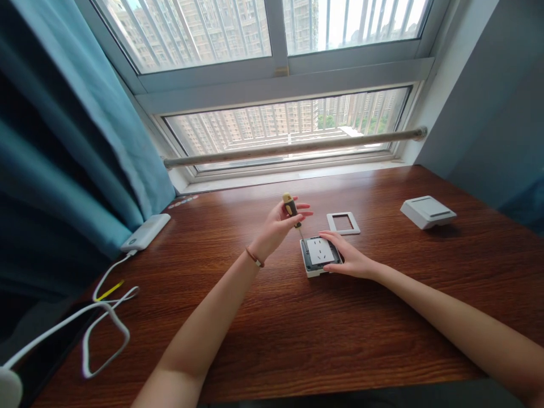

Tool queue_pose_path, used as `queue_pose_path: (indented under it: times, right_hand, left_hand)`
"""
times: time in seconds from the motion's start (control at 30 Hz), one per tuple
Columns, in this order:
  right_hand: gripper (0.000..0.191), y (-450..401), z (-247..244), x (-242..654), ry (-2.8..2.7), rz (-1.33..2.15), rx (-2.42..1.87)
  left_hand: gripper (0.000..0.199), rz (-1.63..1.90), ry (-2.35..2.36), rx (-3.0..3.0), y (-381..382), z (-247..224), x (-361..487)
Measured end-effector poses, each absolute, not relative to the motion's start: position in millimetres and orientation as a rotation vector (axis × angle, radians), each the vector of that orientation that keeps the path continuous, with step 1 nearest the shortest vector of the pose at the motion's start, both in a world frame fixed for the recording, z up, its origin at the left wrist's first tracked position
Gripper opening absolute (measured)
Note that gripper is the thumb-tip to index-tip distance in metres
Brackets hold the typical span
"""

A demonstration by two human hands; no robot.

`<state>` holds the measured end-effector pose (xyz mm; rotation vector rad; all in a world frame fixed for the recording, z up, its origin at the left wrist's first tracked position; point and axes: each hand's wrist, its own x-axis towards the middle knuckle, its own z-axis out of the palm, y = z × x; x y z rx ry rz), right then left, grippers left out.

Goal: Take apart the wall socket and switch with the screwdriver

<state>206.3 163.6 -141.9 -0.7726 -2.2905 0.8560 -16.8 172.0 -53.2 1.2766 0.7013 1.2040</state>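
My left hand [283, 221] holds a screwdriver [290, 207] with a yellow and black handle, thumb against the grip and the other fingers partly stretched out. Its shaft slants down to the left side of a wall socket [321, 251], where the tip meets the dark frame around the white face. The socket sits in a white box on the table. Around its right side curls my right hand [351, 258], thumb at the near edge and fingers at the far edge. Just behind lies a white cover frame [343, 223] with a square opening.
A white switch box [428, 212] stands at the right on the brown wooden table [255, 351]. At the left lie a white power bank [147, 232], its white cable [123, 328] and a yellow strip [110, 290]. A blue curtain [85, 113] hangs there; a rail [297, 148] crosses the window.
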Motion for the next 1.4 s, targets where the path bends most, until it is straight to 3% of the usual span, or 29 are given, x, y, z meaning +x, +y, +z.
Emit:
queue_pose_path:
  times: [0.2, 0.33, 0.43, 0.73, 0.93, 1.07, 1.27, 1.4]
  right_hand:
    - [0.079, 164.5, -145.3, 206.4, -2.294, 0.846, -0.773]
    - [0.079, 165.0, -146.6, 205.7, -2.292, 0.843, -0.771]
    - [0.078, 164.1, -146.2, 205.7, -2.295, 0.845, -0.784]
    - [0.078, 163.3, -144.6, 206.3, -2.300, 0.843, -0.798]
    - [0.077, 164.1, -145.7, 206.4, -2.303, 0.839, -0.792]
    - [0.078, 164.5, -146.3, 206.6, -2.301, 0.837, -0.792]
    - [0.078, 163.3, -144.0, 206.2, -2.297, 0.846, -0.795]
    - [0.078, 162.9, -143.4, 205.7, -2.290, 0.853, -0.803]
  left_hand:
    - [0.055, 1.121, 0.718, 1.376, 166.0, -49.9, -34.3]
    - [0.062, 1.306, 0.986, 1.500, 165.7, -57.8, -30.9]
    - [0.058, 1.400, 1.120, 1.554, 164.9, -62.4, -25.7]
    - [0.043, 1.140, 0.777, 1.541, 154.7, -44.0, -25.5]
    - [0.057, 1.289, 1.060, 1.729, 151.0, -55.3, -17.9]
    - [0.053, 1.320, 1.231, 1.766, 149.8, -60.1, -12.3]
    - [0.050, 1.143, 0.806, 1.553, 145.7, -52.4, -13.7]
    - [0.039, 1.121, 0.768, 1.520, 143.5, -46.6, -15.0]
